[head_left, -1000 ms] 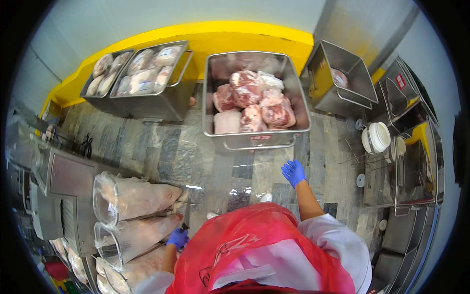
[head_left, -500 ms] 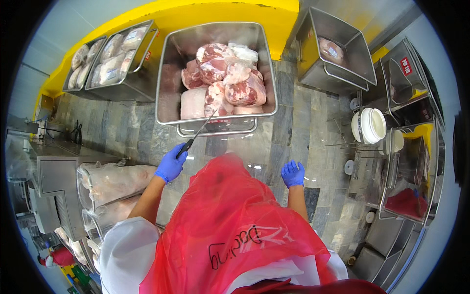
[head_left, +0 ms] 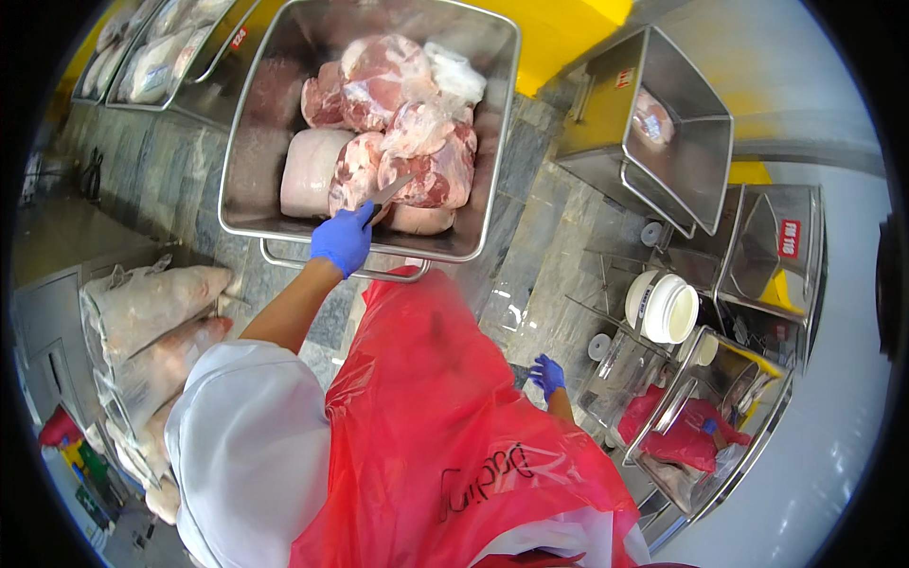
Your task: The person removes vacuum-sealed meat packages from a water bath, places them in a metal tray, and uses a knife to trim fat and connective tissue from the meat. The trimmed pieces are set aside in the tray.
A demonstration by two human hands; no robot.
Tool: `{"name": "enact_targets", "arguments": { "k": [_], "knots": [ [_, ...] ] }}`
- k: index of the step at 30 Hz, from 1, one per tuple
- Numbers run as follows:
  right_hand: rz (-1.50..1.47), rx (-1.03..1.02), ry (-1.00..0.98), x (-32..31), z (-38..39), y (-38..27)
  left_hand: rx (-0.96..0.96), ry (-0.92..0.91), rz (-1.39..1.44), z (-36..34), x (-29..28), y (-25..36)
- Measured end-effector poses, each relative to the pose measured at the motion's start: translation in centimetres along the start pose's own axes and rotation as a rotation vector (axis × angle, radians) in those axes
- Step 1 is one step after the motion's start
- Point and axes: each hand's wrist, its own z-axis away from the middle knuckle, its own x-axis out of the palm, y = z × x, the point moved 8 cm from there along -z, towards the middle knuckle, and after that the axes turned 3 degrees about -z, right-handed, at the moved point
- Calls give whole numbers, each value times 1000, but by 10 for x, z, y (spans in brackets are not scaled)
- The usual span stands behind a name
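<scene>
My left hand point(head_left: 343, 243), in a blue glove, is closed round the black handle of a knife point(head_left: 392, 189). It reaches over the near rim of a large steel tub point(head_left: 260, 123). The blade points away and to the right, over the near pieces of raw meat point(head_left: 383, 71). Whether the blade touches the meat I cannot tell. Pale skin covers one cut point(head_left: 312, 166) at the tub's left side. My right hand point(head_left: 546, 376), also gloved in blue, hangs low beside my red plastic apron point(head_left: 426, 379), fingers apart and holding nothing.
Smaller steel tubs of wrapped meat point(head_left: 156, 71) stand far left. Another steel tub point(head_left: 587, 123) with one piece stands far right. A white bucket point(head_left: 649, 308) and steel carts point(head_left: 805, 275) line the right. Plastic-covered carcasses point(head_left: 156, 293) are on the left.
My left hand has moved forward with the knife, from in front of the tub to over its rim. My view has shifted, bringing the tub closer. My right hand appears lower, still empty.
</scene>
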Motion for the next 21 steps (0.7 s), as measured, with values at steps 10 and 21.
{"name": "enact_targets", "arguments": {
  "k": [10,21],
  "knots": [
    [344,-259,-31,-137,-155,31,-181,-1,53,-24,-5,47],
    [453,-690,-196,-156,-232,-305,-414,12,-109,-65,11,120]
  ]
}}
